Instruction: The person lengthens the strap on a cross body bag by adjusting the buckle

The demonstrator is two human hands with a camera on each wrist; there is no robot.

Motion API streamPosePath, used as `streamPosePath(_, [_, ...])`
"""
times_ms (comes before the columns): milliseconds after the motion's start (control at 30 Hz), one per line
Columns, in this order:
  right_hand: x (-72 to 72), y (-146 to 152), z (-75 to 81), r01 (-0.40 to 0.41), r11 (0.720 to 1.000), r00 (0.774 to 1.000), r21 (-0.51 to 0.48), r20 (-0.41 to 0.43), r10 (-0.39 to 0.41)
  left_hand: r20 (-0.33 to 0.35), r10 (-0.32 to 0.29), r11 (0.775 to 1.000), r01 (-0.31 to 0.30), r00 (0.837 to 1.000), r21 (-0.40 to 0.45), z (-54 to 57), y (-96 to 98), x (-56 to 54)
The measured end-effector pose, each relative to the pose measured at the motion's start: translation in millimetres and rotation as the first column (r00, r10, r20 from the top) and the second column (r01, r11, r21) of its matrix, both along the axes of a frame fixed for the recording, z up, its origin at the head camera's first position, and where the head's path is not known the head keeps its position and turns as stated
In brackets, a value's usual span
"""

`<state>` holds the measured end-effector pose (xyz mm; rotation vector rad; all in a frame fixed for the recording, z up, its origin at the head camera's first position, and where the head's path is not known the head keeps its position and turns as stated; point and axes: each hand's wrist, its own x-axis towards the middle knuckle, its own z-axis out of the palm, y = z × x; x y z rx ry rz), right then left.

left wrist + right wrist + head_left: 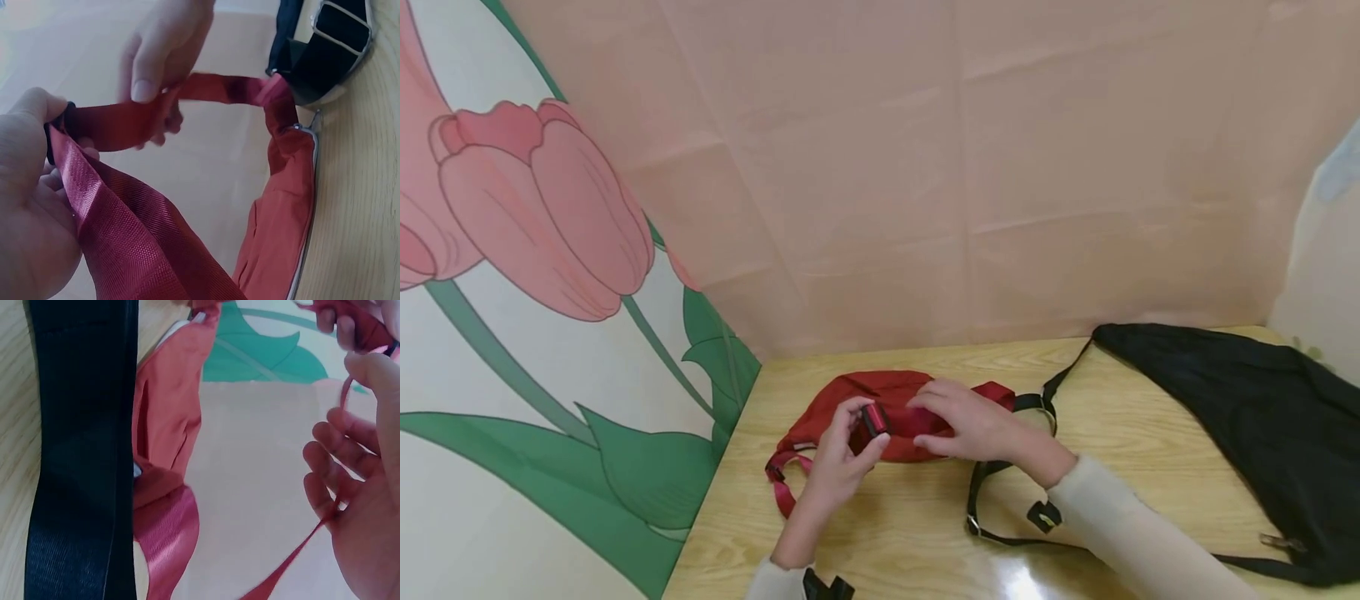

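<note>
A red waist bag (857, 387) lies on the wooden table in front of me. My left hand (832, 471) pinches a small black strap slider (876, 420) between thumb and fingers, and red webbing runs through it. In the left wrist view, the red strap (115, 128) spans from the slider towards the bag's end, with a twist part-way. My right hand (973, 423) holds that strap to the right of the slider, thumb on one side and curled fingers on the other. The right wrist view shows the strap passing through this hand (369, 481).
A black bag (1232, 408) lies at the table's right. Its black strap (1000, 542) loops near my right forearm and passes close to the red bag's right end. A loose red strap end (782, 496) with a buckle hangs at the left. A pink-beige sheet (880, 183) stands behind the table.
</note>
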<state>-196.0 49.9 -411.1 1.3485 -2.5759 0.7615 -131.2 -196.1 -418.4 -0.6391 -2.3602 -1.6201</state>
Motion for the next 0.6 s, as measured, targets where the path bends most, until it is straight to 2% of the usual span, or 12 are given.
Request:
streamPosePath(233, [4.9,-7,2.1,-0.062,0.998,0.997,0.020,0.037,0.061,-0.006,-0.011,1.000,0.011,1.000,-0.004,1.8,2.3,0.9])
streamPosePath(333, [6.4,-6,1.4,-0.027,0.999,0.998,0.044,0.057,0.025,0.010,-0.011,1.000,0.011,1.000,0.000,2.2,1.9,1.9])
streamPosePath(433, [5.9,-2,-0.5,0.016,0.998,0.997,0.059,0.076,-0.020,0.020,0.006,0.999,-0.005,1.000,-0.035,3.5,0.7,4.9])
streamPosePath(600, [1.3,7,-5.3,0.031,0.998,0.993,0.046,0.115,-0.036,-0.016,0.001,0.997,-0.002,1.000,-0.081,3.0,-1.2,7.9])
